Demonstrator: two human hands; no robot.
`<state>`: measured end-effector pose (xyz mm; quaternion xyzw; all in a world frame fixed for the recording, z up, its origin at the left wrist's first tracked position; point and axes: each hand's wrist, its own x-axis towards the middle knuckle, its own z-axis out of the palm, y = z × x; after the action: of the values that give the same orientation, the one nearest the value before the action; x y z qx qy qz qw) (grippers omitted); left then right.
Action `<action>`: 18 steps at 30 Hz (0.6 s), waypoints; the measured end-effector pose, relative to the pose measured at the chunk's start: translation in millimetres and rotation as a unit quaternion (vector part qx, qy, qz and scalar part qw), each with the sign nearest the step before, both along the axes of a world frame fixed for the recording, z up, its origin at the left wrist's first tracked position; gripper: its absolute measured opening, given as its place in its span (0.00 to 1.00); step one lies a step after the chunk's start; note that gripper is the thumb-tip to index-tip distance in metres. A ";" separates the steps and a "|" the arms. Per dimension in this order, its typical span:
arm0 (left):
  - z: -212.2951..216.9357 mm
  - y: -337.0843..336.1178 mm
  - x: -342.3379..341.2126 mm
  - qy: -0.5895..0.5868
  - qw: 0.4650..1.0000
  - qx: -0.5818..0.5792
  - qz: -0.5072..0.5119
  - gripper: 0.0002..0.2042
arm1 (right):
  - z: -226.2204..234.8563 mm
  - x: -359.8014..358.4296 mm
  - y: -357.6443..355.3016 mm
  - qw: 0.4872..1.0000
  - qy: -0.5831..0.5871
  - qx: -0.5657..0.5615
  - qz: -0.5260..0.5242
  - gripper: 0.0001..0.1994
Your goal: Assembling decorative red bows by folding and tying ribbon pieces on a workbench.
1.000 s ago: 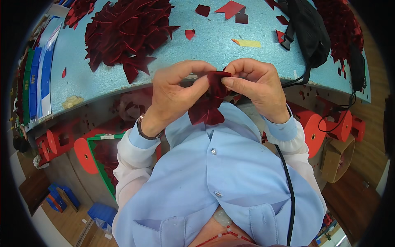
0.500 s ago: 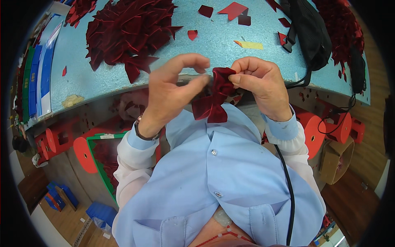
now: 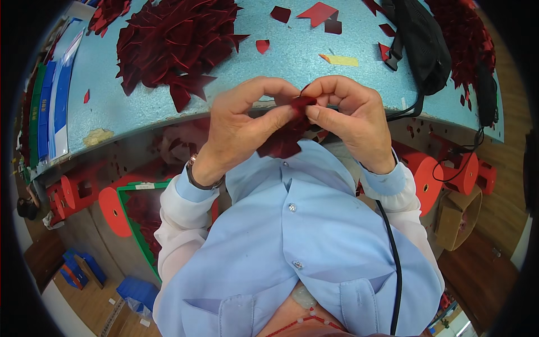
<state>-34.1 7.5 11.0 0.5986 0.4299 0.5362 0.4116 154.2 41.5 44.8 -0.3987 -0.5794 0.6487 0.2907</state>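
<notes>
A dark red velvet bow hangs between my hands, just off the near edge of the table. My left hand pinches its upper part with thumb and forefinger. From the other side my right hand grips the top of the same bow between thumb and fingertips. Fingers cover the knot, while the loose tails droop below, toward my blue shirt. Beyond my left hand lies a large heap of similar dark red velvet bows, with one bow sticking out at its near edge.
Scattered on the pale blue table are red scraps and a yellow strip. A black bag and another red heap occupy the right. Below are a green-rimmed crate, red stools and a cardboard box.
My left hand has moved right and closed on the bow, which my right hand was holding alone. The bow has turned, and its tails now hang differently.
</notes>
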 end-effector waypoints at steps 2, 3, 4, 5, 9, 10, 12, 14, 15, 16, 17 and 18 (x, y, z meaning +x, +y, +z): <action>3.2 -0.5 -0.8 -0.002 1.000 -0.003 -0.006 0.10 | -0.5 0.4 -0.5 1.000 0.002 0.007 0.001 0.10; 3.4 0.0 -1.4 -0.002 1.000 -0.003 -0.006 0.10 | -0.9 0.7 -0.7 1.000 0.005 0.014 0.002 0.10; 3.3 1.2 -2.1 0.043 0.998 0.038 0.017 0.10 | -1.1 0.8 -0.8 1.000 0.008 0.022 0.003 0.11; 3.0 2.3 -2.7 0.088 0.992 0.079 0.040 0.09 | -1.2 0.7 -1.2 1.000 0.007 0.021 0.003 0.11; 2.5 1.5 -1.2 0.198 0.965 0.147 0.083 0.08 | -1.2 -1.0 -1.6 1.000 0.028 -0.013 -0.004 0.11; 2.1 1.2 -0.9 0.230 0.955 0.161 0.093 0.07 | -2.0 -0.9 -1.1 0.999 0.027 -0.019 -0.004 0.10; 0.8 0.7 -0.9 0.246 0.950 0.168 0.097 0.07 | -3.5 -0.1 -0.5 0.999 0.024 -0.031 -0.005 0.10; -1.2 0.5 -1.1 0.278 0.937 0.184 0.106 0.08 | -3.7 0.2 0.0 0.999 0.026 -0.037 -0.006 0.10; -3.1 0.1 -2.4 0.277 0.937 0.183 0.106 0.08 | -3.7 0.3 0.2 0.999 0.028 -0.043 -0.006 0.10; -5.4 -0.3 -5.2 0.219 0.960 0.132 0.112 0.07 | -3.5 0.6 0.7 0.998 0.030 -0.049 -0.007 0.10; -7.5 -0.6 -7.9 0.160 0.977 0.079 0.116 0.07 | -3.3 1.3 1.3 0.998 0.029 -0.049 -0.007 0.10; -8.3 -0.5 -9.1 0.100 0.987 0.026 0.120 0.07 | -3.1 2.3 1.9 0.998 0.038 -0.049 -0.015 0.10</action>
<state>-43.2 7.0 2.6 0.6038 0.5234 0.5301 0.2836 156.5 43.4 41.8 -0.3957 -0.5296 0.6865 0.3028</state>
